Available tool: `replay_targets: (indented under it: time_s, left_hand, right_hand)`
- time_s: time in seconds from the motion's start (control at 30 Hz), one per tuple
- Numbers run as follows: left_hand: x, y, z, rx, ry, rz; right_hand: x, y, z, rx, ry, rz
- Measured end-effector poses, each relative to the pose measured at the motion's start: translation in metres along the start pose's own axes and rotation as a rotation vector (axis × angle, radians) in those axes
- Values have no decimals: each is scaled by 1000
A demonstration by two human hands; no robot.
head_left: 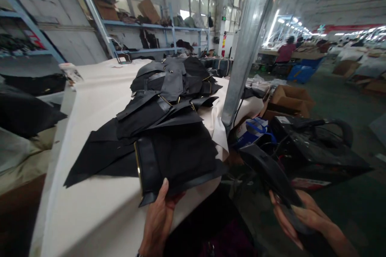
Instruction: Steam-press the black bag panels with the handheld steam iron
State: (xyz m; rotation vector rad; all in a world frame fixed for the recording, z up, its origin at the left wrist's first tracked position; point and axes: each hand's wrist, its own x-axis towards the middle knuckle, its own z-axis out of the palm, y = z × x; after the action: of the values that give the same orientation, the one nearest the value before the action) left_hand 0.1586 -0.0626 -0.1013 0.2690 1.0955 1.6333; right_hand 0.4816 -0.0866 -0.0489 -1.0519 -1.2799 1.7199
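Cream-covered table (90,209) piled with black leather panels (171,136) in a workshop hall (337,4), hands (158,225) (301,219) gripping dark pieces (271,172).

A long work table (90,148) covered in cream sheeting runs away from the viewer. On it lies a loose, overlapping heap of black leather pieces (163,128), some edged with thin gold trim. Behind it, blue metal shelving (153,25) stands along the wall, holding flattened cardboard (148,10) and dark bundles. To the right, the green-painted floor (340,192) carries an open cardboard box (289,100), with more boxes farther off. Another blue shelf (27,16) at far left holds dark, hard-to-make-out items.
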Motion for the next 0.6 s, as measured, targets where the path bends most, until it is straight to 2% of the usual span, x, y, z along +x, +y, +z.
replay_targets:
  time_s: [0.07, 0.17, 0.37, 0.6]
  left_hand:
    - [1, -2, -1, 14, 7, 13]
    - [2, -6, -3, 40, 25, -2]
    - [2, -5, -3, 105, 81, -19]
    - [-2, 3, 6, 260, 248, -4]
  right_hand:
    - [-1, -4, 8, 3, 15, -40]
    - [3, -3, 12, 47, -11, -16]
    - [17, 11, 6, 94, -105, 2]
    - [44, 16, -6, 140, -183, 85]
